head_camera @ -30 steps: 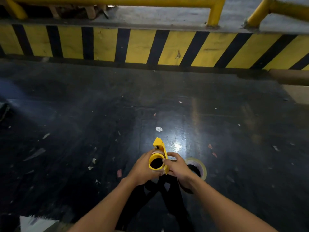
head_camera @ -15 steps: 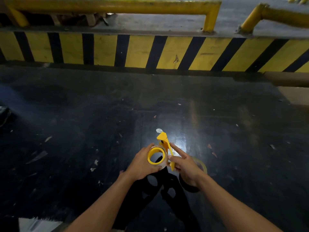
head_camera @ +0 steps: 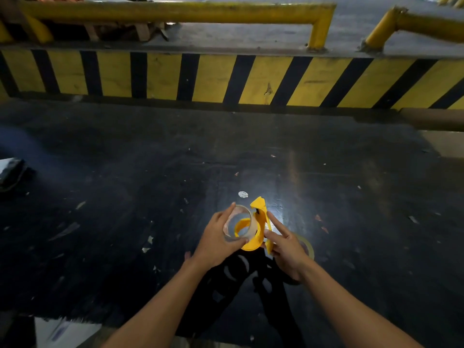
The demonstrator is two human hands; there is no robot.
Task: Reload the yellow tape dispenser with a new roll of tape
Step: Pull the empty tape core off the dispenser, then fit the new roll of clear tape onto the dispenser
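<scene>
My right hand (head_camera: 285, 247) grips the yellow tape dispenser (head_camera: 259, 222) by its flat side, index finger stretched along it, its pointed tip aimed away from me. My left hand (head_camera: 216, 241) holds a thin, pale, nearly bare tape core (head_camera: 247, 217) between thumb and fingers, just left of the dispenser's round yellow hub and apart from it. A fuller roll of tape (head_camera: 307, 246) lies flat on the dark floor behind my right hand, mostly hidden by it.
The dark glossy floor (head_camera: 125, 197) is littered with small scraps and a white disc (head_camera: 243, 194). A yellow-and-black striped curb (head_camera: 226, 76) with yellow railings (head_camera: 175, 12) runs across the far side. Something dark lies at the left edge (head_camera: 11, 172). White paper sits bottom left (head_camera: 65, 332).
My left hand has drawn the pale core leftward off the dispenser's yellow hub, so the two now sit apart. Both hands rose slightly toward the light patch.
</scene>
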